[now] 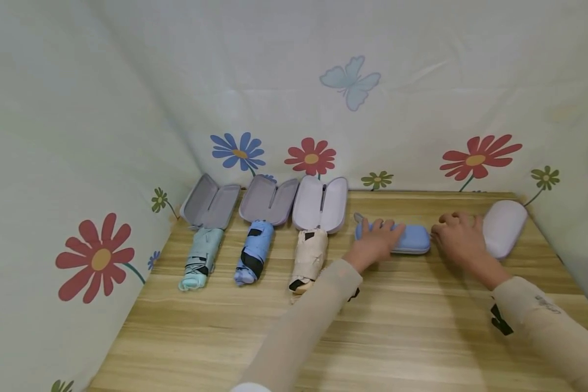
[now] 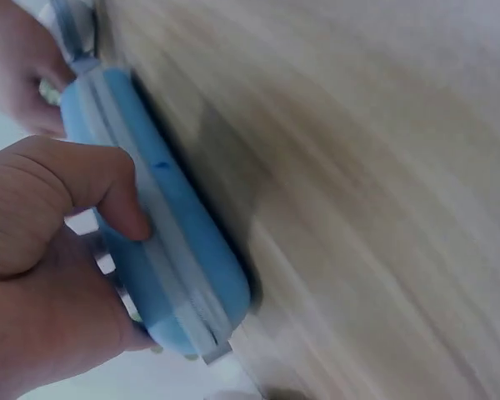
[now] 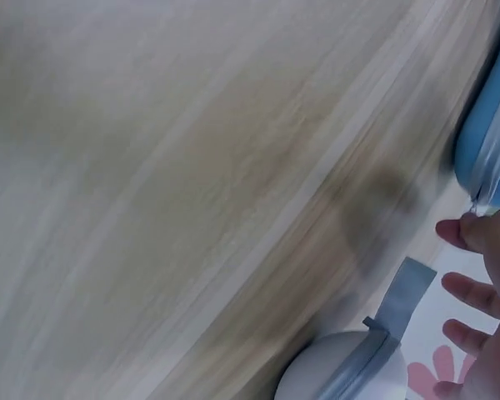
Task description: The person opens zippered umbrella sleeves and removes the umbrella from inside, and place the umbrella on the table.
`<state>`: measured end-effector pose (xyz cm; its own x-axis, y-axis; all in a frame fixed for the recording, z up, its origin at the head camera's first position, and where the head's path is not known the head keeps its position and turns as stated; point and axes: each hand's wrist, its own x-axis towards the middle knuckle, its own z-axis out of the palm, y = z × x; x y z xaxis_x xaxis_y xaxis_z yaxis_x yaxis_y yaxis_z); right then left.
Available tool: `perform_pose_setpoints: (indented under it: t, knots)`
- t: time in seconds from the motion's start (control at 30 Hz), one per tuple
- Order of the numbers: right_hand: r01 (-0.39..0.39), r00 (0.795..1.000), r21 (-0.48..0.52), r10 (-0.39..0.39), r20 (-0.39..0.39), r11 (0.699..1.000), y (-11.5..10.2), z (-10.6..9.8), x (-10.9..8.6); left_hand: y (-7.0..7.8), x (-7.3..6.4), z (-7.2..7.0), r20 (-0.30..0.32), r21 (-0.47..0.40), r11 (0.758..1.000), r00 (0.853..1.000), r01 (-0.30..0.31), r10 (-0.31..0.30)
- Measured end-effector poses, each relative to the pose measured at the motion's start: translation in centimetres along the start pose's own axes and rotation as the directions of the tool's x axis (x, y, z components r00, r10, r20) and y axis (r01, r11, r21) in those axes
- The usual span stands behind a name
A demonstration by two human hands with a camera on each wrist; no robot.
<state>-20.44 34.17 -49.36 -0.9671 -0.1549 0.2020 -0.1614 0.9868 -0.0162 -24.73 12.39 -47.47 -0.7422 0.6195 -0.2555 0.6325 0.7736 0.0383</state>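
A closed blue zippered case (image 1: 411, 238) lies lengthwise on the table, a grey zip band running round its side. My left hand (image 1: 374, 242) grips its left part, and in the left wrist view the thumb (image 2: 125, 200) bends over the zip band (image 2: 171, 258). At the case's right end is my right hand (image 1: 460, 239). Its thumb and index finger (image 3: 467, 232) pinch the small zipper pull there, which they mostly hide; the other fingers stand apart. Close beside that hand lies a closed white case (image 1: 506, 228) with a grey strap (image 3: 406, 296).
To the left, three opened cases, one grey (image 1: 210, 201), one greyish purple (image 1: 269, 198) and one pale lilac (image 1: 320, 204), stand along the back. Before them lie folded umbrellas: mint (image 1: 203, 256), blue (image 1: 256, 253) and beige (image 1: 310, 256). Flower-printed sheeting (image 1: 274, 109) encloses the wooden table (image 1: 201, 337).
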Motion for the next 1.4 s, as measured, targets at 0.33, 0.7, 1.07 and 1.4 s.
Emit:
perform_pose_setpoints:
  t: [0.33,0.7,1.07,1.4]
  knots:
    - [0.148,0.981,-0.074,-0.155,-0.114,0.986,0.0,0.2,-0.5,-2.1,0.2,-0.6,0.002,-0.062,0.987,0.989,-0.148,0.149]
    - [0.294,0.939,-0.055,-0.299,-0.169,0.954,-1.7,1.2,0.3,-1.4,0.3,0.1,-0.157,-0.016,0.999,0.986,0.049,-0.051]
    - [0.232,0.969,0.026,-0.229,-0.098,0.972,-3.4,0.3,-1.0,0.0,0.3,0.7,-0.267,-0.159,0.909,0.87,0.384,-0.414]
    - [0.346,0.933,0.068,-0.335,-0.134,0.936,-4.0,1.2,-1.3,-0.5,0.6,0.6,-0.174,-0.18,0.952,0.945,0.246,-0.277]
